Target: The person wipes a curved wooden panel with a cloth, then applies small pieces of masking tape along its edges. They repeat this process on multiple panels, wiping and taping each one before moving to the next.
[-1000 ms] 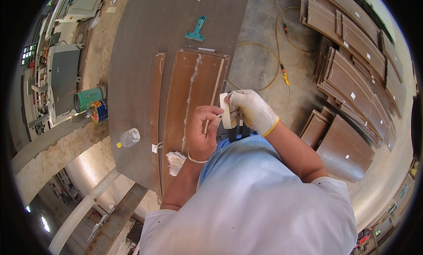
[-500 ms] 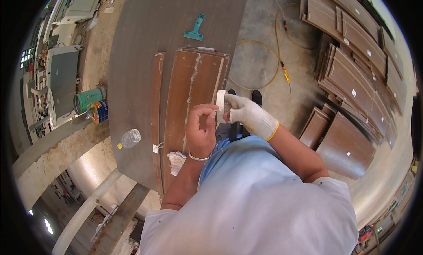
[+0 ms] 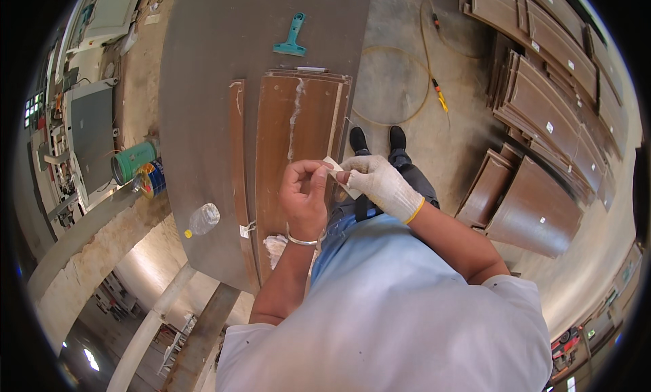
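Left fingers (image 3: 308, 166) and gloved right fingers (image 3: 358, 179) hold a white roll (image 3: 332, 163).

A person (image 3: 380, 317) wears a short-sleeved shirt (image 3: 441, 304), white at the shoulders and light blue toward the hem, with a few small dark specks. A white knit glove (image 3: 400, 195) with a yellow-edged cuff covers the right hand (image 3: 381, 183); a silvery bangle (image 3: 302, 241) circles the left wrist. Dark trousers (image 3: 422, 178), 2 black shoes (image 3: 397, 138).

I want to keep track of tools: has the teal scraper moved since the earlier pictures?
No, the teal scraper still lies beyond the far end of the brown panel, shifted neither way.
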`<state>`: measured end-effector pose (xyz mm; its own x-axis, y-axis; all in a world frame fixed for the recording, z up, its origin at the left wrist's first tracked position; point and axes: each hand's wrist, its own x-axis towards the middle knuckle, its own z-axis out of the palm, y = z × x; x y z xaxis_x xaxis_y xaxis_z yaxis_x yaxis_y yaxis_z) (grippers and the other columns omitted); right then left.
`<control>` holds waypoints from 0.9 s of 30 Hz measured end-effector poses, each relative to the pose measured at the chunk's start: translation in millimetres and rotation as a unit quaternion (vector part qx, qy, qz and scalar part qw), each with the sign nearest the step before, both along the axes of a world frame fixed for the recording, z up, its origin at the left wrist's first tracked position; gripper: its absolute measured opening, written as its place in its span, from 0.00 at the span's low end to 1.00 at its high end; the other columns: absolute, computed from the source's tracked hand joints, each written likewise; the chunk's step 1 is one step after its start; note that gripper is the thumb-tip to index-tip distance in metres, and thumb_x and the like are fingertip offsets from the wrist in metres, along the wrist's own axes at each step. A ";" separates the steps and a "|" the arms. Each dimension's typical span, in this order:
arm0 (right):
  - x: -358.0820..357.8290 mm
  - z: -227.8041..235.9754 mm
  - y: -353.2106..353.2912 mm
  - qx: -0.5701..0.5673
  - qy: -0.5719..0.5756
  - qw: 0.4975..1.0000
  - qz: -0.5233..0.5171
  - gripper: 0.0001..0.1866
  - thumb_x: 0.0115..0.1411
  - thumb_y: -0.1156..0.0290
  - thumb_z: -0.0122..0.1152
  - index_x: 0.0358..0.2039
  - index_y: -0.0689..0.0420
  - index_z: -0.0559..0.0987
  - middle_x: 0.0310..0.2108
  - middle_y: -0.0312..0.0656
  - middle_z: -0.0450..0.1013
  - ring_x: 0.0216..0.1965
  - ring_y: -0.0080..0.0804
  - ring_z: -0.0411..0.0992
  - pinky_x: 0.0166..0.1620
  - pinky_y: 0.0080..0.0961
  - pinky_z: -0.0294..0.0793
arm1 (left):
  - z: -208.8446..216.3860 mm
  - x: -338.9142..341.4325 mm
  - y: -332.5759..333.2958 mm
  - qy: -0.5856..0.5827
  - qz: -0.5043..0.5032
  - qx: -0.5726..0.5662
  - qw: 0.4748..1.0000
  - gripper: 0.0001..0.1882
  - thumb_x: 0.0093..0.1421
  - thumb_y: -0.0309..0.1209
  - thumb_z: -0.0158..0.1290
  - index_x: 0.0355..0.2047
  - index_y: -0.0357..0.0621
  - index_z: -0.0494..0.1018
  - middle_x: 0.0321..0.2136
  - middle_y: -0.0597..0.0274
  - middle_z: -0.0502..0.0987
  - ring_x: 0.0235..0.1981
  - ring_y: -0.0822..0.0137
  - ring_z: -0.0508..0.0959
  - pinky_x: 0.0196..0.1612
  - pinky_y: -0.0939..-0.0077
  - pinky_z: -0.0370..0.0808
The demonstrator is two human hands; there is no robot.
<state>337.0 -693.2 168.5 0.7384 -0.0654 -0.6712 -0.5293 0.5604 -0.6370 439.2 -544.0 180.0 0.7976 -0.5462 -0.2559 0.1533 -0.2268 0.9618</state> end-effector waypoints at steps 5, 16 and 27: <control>-1.3 -25.7 6.4 -0.065 0.064 0.996 0.005 0.20 0.69 0.58 0.65 0.44 0.66 0.86 0.30 0.39 0.81 0.32 0.22 0.78 0.38 0.24 0.76 | -13.2 13.4 -5.6 0.116 -0.006 0.031 0.993 0.06 0.69 0.18 0.60 0.43 0.37 0.75 0.43 0.56 0.84 0.45 0.70 0.83 0.54 0.75 0.79; 2.2 -55.4 17.7 0.050 0.101 0.976 -0.189 0.13 0.70 0.63 0.64 0.34 0.60 0.81 0.27 0.36 0.76 0.28 0.20 0.72 0.34 0.21 0.68 | -64.3 23.6 -24.8 0.240 0.050 -0.019 0.969 0.10 0.64 0.14 0.62 0.42 0.38 0.74 0.41 0.50 0.86 0.44 0.66 0.85 0.54 0.73 0.81; -3.0 -80.9 23.6 0.138 0.087 0.947 -0.278 0.13 0.70 0.65 0.57 0.39 0.62 0.83 0.29 0.37 0.78 0.31 0.23 0.74 0.38 0.21 0.72 | -104.4 46.7 -23.5 0.284 0.136 -0.197 0.929 0.11 0.64 0.13 0.61 0.42 0.40 0.76 0.40 0.47 0.86 0.42 0.60 0.85 0.50 0.68 0.81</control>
<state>334.0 -669.6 87.6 0.5184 -0.2155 -0.8275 -0.1876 0.9155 -0.3560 485.9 -567.6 75.6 0.7175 -0.4842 -0.5006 0.6608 0.2462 0.7090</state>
